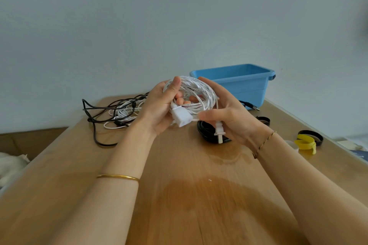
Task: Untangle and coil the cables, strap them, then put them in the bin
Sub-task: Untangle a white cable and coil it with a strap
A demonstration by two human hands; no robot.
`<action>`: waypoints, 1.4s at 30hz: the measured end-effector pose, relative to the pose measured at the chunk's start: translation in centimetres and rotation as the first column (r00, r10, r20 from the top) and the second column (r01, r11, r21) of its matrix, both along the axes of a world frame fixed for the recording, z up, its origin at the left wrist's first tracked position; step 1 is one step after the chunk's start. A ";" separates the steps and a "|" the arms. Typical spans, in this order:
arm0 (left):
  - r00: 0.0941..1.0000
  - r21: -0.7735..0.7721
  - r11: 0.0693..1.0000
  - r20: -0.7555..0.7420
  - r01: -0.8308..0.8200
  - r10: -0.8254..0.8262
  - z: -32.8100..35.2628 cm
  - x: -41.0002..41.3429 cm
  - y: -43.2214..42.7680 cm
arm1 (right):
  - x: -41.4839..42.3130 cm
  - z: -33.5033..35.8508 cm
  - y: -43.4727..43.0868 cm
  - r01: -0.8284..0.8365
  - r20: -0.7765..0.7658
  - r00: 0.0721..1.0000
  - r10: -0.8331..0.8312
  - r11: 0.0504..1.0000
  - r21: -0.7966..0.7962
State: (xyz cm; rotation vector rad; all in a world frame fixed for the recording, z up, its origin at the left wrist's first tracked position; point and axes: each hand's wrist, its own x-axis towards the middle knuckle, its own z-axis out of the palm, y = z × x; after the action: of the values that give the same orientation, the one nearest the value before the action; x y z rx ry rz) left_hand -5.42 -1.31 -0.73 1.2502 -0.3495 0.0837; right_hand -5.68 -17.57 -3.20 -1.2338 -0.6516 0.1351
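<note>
Holding the white coil point(199, 89) up off the table point(179, 185), both hands on it.

- Left hand point(159, 109): thumb over the top of the loops, fingers through the middle. Firm wrap. The socket end point(182, 118) lies against its palm.
- Right hand point(233, 119): fingers round the far right side, thumb across the front strands. The plug point(219, 132) hangs loose below the thumb.
- The coil looks wound and not yet strapped, so I'd judge strapping is next.

Key geometry: the yellow strap point(304, 142) lies on the table well to the right, and the right hand is the nearer one. Black strap loops point(316, 135) sit just behind it. The left grip looks able to carry the coil alone while the right lets go. The dangling plug could slip a loop loose.

The bin point(245, 85) is behind the coil to the right, with its long axis running left-right. From here I can't tell what's inside.

Elsewhere, a black coil point(205, 131) lies on the table under the hands; whether it's strapped is unclear. A tangle point(119, 113) of black and white leads is still unsorted at the far left.
</note>
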 end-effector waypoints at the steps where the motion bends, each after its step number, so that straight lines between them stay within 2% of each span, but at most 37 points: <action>1: 0.999 -0.011 0.999 -0.007 0.036 -0.036 0.1 -0.2 -0.1 | 0.0 0.0 0.1 0.000 -0.009 1.000 0.000 1.000 0.010; 5: 0.989 -0.013 0.989 -0.005 0.148 -0.148 0.3 -0.4 0.3 | -0.4 0.3 0.4 0.034 -0.032 0.999 -0.035 0.999 -0.028; 7: 0.988 0.007 0.988 0.022 0.154 -0.154 0.1 -0.2 0.6 | -0.4 0.2 0.7 0.098 -0.037 0.994 -0.101 0.993 -0.065; 9: 0.989 0.005 0.990 0.056 0.139 -0.139 -0.1 -0.1 0.6 | -0.3 0.2 0.9 0.123 -0.093 0.988 -0.125 0.992 -0.030; 13: 0.989 0.119 0.992 0.150 -0.032 0.014 -0.2 -0.6 -0.5 | -0.3 0.5 0.1 -0.047 -0.212 0.975 0.061 0.997 0.068; 15: 0.981 0.167 0.983 0.190 -0.077 0.045 -0.2 -1.0 -1.2 | -0.4 0.4 0.0 0.022 -0.143 0.989 -0.029 0.999 -0.047; 17: 0.981 0.189 0.978 0.190 -0.085 0.049 -0.2 -1.2 -1.7 | -0.6 0.3 0.2 0.247 0.006 0.969 -0.249 0.956 -0.161; 20: 0.994 0.187 0.982 0.105 0.003 -0.023 0.1 -1.3 -1.9 | -0.7 0.2 0.4 0.414 0.088 0.910 -0.405 0.901 -0.132; 24: 0.980 0.072 0.980 -0.091 0.186 -0.179 0.3 -1.1 -2.3 | -0.9 1.2 -0.4 0.465 0.056 0.885 -0.462 0.872 -0.151; 27: 0.959 0.028 0.971 -0.162 0.239 -0.232 -0.1 -0.9 -3.0 | -0.8 1.3 -1.1 0.573 0.084 0.818 -0.569 0.797 -0.190; 31: 0.938 -0.010 0.959 -0.205 0.283 -0.279 -1.0 -1.2 -3.8 | -0.8 1.1 -1.9 0.679 0.188 0.733 -0.654 0.689 -0.251; 36: 0.899 -0.035 0.945 -0.297 0.326 -0.321 -1.0 -1.6 -4.3 | -1.6 0.4 -2.8 0.735 0.349 0.677 -0.648 0.577 -0.355; 40: 0.945 0.069 0.960 -0.211 0.270 -0.251 -1.1 -1.6 -6.1 | -2.0 0.0 -3.4 0.783 0.428 0.621 -0.657 0.496 -0.375; 42: 0.961 0.037 0.977 -0.188 0.212 -0.201 -1.3 -1.6 -7.0 | -2.1 -0.2 -3.8 0.808 0.456 0.588 -0.668 0.453 -0.377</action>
State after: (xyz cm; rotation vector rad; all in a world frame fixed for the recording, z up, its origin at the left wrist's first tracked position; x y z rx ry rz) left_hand -7.02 -8.32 -2.00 1.2604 -0.3220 -0.2207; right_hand -7.79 -21.41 -3.45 -2.0476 -0.1957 -0.6481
